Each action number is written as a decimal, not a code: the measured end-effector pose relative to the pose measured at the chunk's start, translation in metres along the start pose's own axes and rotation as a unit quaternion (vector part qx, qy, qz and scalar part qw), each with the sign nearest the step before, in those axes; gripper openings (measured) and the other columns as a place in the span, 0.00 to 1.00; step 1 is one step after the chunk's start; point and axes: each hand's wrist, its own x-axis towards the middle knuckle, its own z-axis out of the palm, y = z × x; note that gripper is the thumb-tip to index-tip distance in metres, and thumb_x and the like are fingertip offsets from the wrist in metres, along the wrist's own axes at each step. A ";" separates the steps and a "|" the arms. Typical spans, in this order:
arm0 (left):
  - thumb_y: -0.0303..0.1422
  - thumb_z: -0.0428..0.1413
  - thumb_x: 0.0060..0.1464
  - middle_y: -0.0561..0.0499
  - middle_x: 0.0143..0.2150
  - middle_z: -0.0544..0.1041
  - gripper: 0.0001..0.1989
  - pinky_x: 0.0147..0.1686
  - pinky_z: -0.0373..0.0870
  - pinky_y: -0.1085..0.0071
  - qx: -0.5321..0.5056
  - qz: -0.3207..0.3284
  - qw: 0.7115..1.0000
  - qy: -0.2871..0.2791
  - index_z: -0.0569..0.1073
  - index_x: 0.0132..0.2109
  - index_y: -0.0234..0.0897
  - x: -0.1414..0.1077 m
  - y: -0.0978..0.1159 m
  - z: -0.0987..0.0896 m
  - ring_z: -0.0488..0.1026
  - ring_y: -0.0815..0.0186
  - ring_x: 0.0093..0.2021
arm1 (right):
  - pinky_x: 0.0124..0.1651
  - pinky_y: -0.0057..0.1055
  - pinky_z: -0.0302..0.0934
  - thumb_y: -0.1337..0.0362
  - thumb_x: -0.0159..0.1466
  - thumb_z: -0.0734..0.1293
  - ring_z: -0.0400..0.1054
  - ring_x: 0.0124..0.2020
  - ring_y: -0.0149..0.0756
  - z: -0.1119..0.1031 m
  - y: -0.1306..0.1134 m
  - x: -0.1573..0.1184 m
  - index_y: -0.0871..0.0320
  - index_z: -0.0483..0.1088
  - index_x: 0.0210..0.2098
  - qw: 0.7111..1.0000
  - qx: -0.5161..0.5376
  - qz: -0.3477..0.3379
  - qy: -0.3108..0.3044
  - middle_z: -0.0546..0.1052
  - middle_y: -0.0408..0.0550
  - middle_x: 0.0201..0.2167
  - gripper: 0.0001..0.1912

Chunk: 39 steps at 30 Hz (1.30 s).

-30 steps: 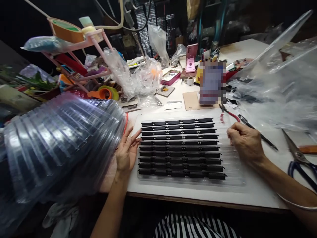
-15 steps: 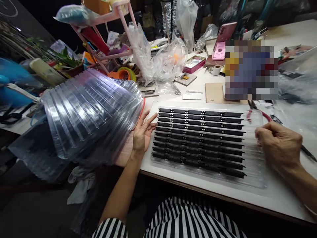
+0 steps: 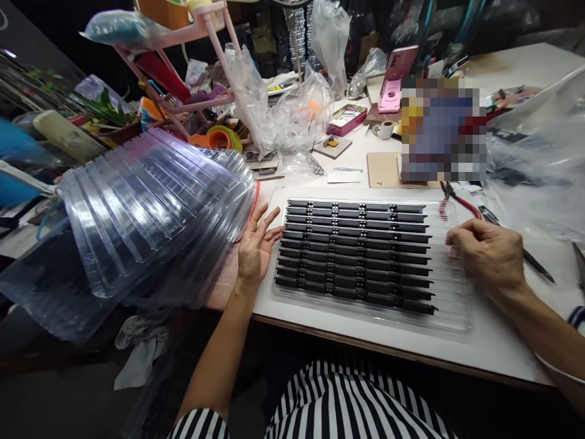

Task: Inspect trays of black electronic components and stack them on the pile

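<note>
Lying flat on the white table [image 3: 500, 344], a see-through plastic tray with long grooves [image 3: 450, 292] sits right in front of the person. Many long, thin black strips [image 3: 356, 247] lie in it, side by side in rows. The rows fill most of the tray, but the grooves by its right end are bare.

The left hand [image 3: 253, 250] is at the tray's left edge. Its fingers are open and spread, and the tips come close to the ends of the strips. I cannot tell if they touch.

The right hand [image 3: 491, 253] is at the tray's right edge. Its fingers are curled in. I cannot tell if they pinch the edge or anything small.

A big pile of shiny, see-through plastic trays with ridges [image 3: 146, 207] leans to the left of the left hand. Pliers with red handles [image 3: 466, 206] lie near the tray's far right corner. A thin, dark, pointed tool [image 3: 539, 266] lies just past the right hand.

Behind the tray are a flat tan board [image 3: 381, 169] and a small white paper slip [image 3: 345, 175]. Farther back, a pink phone [image 3: 401, 64] leans on a pink stand [image 3: 390, 97].
</note>
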 end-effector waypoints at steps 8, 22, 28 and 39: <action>0.39 0.51 0.58 0.47 0.64 0.61 0.24 0.56 0.58 0.67 0.117 0.037 0.992 -0.033 0.60 0.61 0.47 -0.003 -0.003 0.009 0.62 0.62 0.59 | 0.28 0.32 0.49 0.61 0.55 0.57 0.60 0.22 0.36 0.006 -0.002 0.005 0.55 0.58 0.18 0.980 -0.165 -0.033 -0.107 0.67 0.46 0.17 0.11; 0.48 0.45 0.58 0.47 0.68 0.52 0.31 0.64 0.44 0.60 0.372 -0.013 0.926 -0.063 0.49 0.66 0.46 -0.005 0.000 0.008 0.48 0.61 0.66 | 0.28 0.33 0.48 0.61 0.62 0.52 0.68 0.31 0.45 0.006 -0.011 0.011 0.60 0.70 0.34 0.929 -0.302 -0.038 -0.213 0.75 0.58 0.31 0.18; 0.46 0.51 0.56 0.46 0.63 0.63 0.27 0.62 0.53 0.57 0.305 -0.033 0.952 0.019 0.58 0.61 0.48 -0.053 0.005 -0.015 0.61 0.58 0.61 | 0.28 0.33 0.51 0.56 0.65 0.52 0.68 0.29 0.42 -0.020 -0.005 -0.033 0.57 0.68 0.36 0.936 -0.273 -0.056 -0.216 0.75 0.52 0.29 0.17; 0.41 0.54 0.56 0.46 0.56 0.70 0.23 0.60 0.57 0.62 0.306 0.012 0.948 0.088 0.64 0.58 0.44 -0.103 -0.009 -0.016 0.65 0.60 0.58 | 0.32 0.33 0.60 0.60 0.63 0.59 0.63 0.24 0.31 0.000 0.009 -0.103 0.57 0.67 0.48 0.996 -0.061 -0.072 0.002 0.71 0.46 0.35 0.16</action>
